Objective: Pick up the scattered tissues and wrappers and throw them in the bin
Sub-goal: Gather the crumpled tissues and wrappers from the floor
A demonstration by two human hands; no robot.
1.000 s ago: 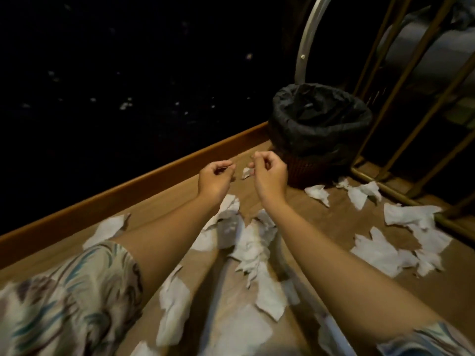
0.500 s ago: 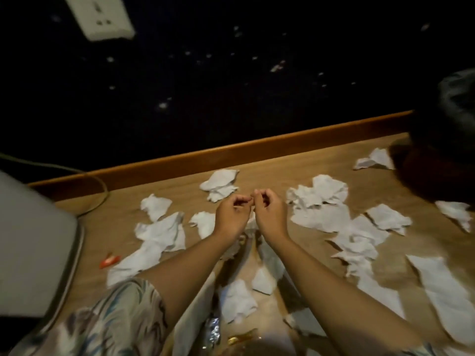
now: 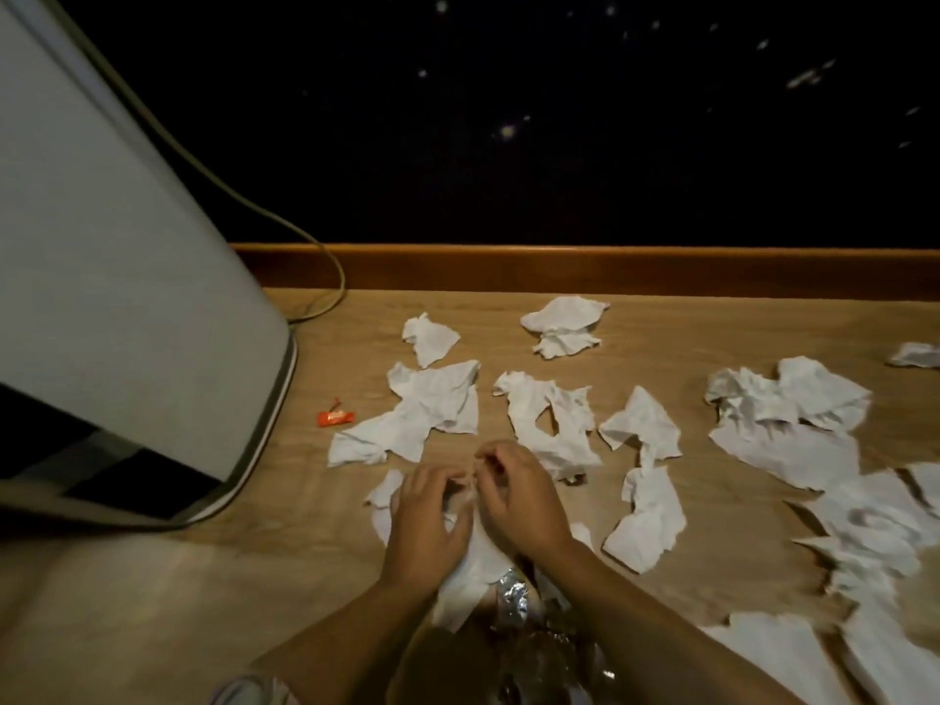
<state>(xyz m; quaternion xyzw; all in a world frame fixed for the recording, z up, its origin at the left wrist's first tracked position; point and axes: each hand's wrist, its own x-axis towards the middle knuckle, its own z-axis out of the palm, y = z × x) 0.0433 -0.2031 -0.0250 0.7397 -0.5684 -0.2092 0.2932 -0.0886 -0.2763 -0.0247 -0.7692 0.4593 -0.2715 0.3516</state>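
Your left hand (image 3: 427, 526) is resting with fingers spread wide on a crumpled white tissue (image 3: 473, 562), and your right hand (image 3: 519, 496) is pinching its upper edge. More torn, wrinkled tissues (image 3: 432, 414) are lying across the wooden floor (image 3: 152, 602), crinkled silver foil wrapper (image 3: 511, 595) just beneath your wrists.

left hand (image 3: 427, 526), right hand (image 3: 519, 501) side by side

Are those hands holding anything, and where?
Both the left hand and the right hand rest on a white tissue; whether either grips it cannot be told.
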